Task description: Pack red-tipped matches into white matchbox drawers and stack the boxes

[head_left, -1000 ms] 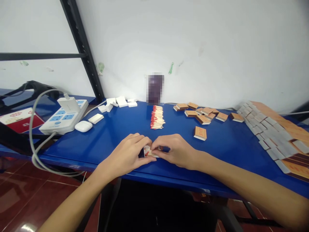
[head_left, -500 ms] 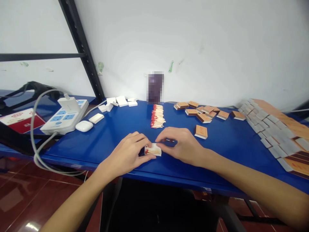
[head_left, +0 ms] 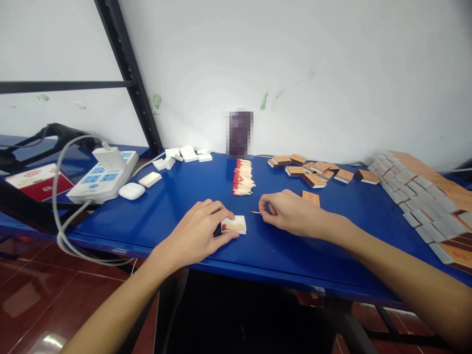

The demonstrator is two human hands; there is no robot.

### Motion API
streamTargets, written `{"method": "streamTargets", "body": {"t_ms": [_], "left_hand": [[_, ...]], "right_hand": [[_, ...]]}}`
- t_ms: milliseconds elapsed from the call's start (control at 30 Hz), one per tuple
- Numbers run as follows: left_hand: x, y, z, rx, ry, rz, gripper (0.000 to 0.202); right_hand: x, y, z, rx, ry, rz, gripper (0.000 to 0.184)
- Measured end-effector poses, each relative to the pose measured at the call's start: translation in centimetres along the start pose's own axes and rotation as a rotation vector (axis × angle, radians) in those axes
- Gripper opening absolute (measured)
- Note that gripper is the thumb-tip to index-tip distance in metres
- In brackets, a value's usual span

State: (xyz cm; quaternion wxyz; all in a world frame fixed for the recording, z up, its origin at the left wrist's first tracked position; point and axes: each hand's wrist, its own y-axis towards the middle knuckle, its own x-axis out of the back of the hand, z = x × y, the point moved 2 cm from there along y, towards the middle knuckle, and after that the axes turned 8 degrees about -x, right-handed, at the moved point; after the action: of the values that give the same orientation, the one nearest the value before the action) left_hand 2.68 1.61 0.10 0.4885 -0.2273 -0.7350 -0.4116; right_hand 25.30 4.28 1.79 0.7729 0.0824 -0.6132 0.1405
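Observation:
A white matchbox tray [head_left: 238, 221] lies on the blue table with several red-tipped matches inside. My left hand [head_left: 201, 228] grips its left end between thumb and fingers. Just right of the tray, my right hand [head_left: 282, 210] pinches a single match [head_left: 255, 212], its red head pointing left. Beyond both hands, a long pile of loose matches [head_left: 243, 178] lies in the middle of the table, heads mostly to the left. A brown matchbox [head_left: 310, 197] sits behind my right hand, partly covered by it.
Several white trays [head_left: 188, 153] lie at the back left, near a white earphone case [head_left: 132, 191] and a power strip [head_left: 105, 177]. Closed matchboxes [head_left: 313, 180] are scattered at the back right. Many matchboxes [head_left: 416, 196] are packed together at the far right.
My right hand has moved right, away from the tray, and now shows a match in its fingertips. My left hand stays on the tray.

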Motion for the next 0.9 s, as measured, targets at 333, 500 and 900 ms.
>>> {"method": "streamTargets", "body": {"t_ms": [333,500,900], "left_hand": [[0.2,0.2,-0.2,0.044,-0.077,-0.004,0.020],[0.2,0.1,-0.2,0.010,-0.051,-0.023,0.020],[-0.2,0.0,0.0,-0.062,0.044,-0.035,0.021]], "right_hand": [[-1.4,-1.0,2.3,0.299,0.270,-0.248,0.002],[-2.4,-1.1,3.8,0.295,0.244,-0.195,0.002],[-1.4,1.0,0.9,0.124,0.184,-0.347,0.012]]}}
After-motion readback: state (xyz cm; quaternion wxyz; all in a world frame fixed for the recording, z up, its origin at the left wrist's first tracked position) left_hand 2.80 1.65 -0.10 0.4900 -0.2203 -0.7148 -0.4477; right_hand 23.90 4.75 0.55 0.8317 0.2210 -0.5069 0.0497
